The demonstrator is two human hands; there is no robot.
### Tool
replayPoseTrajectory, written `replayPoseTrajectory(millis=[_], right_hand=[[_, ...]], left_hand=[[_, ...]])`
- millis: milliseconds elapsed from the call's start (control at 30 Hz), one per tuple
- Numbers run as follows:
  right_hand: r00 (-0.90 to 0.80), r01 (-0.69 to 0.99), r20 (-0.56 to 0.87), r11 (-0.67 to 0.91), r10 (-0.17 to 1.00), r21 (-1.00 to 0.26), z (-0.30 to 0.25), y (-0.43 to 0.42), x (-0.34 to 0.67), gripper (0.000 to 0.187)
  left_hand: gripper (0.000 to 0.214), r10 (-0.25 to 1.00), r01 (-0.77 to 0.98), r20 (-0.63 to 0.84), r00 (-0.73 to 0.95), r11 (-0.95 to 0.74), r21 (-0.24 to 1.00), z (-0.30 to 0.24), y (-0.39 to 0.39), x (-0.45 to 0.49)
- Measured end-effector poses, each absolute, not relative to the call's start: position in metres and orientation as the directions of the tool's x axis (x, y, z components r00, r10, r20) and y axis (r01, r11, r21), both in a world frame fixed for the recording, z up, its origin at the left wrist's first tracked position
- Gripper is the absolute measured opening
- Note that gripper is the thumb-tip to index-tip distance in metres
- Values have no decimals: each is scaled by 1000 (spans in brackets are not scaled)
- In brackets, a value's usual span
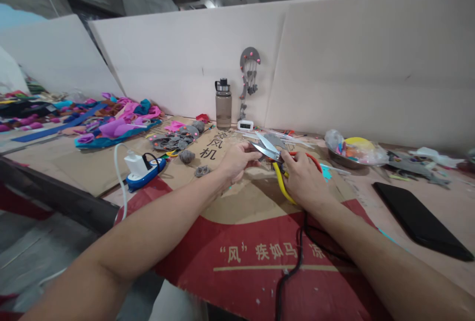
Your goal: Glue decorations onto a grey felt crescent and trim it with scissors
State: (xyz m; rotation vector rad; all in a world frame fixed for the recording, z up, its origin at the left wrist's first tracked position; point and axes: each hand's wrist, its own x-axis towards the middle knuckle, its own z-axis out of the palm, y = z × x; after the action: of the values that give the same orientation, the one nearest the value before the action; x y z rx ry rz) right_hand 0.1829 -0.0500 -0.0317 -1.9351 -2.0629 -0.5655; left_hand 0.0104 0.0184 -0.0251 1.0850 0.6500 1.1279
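My right hand (305, 177) grips a pair of scissors (267, 148) with yellow and red handles, the metal blades spread and pointing left. My left hand (237, 160) is closed in a pinch right at the blade tips, holding something small that I cannot make out. Both hands hover over a flattened cardboard box (245, 197) with red print that covers the table.
A water bottle (223, 104) and small white clock (245, 124) stand by the back wall. Grey felt pieces (176, 139) and colourful fabric scraps (115, 120) lie at left. A power strip with charger (141, 168), a metal bowl of scraps (352, 153) and a black tablet (419, 221) are nearby.
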Motion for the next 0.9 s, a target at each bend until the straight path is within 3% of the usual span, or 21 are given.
replayPoseTrajectory(millis=[900], right_hand=[[-82, 983, 364, 15, 928, 184, -31, -55, 174, 39]], left_hand=[[16, 941, -299, 58, 333, 47, 953, -25, 19, 6]])
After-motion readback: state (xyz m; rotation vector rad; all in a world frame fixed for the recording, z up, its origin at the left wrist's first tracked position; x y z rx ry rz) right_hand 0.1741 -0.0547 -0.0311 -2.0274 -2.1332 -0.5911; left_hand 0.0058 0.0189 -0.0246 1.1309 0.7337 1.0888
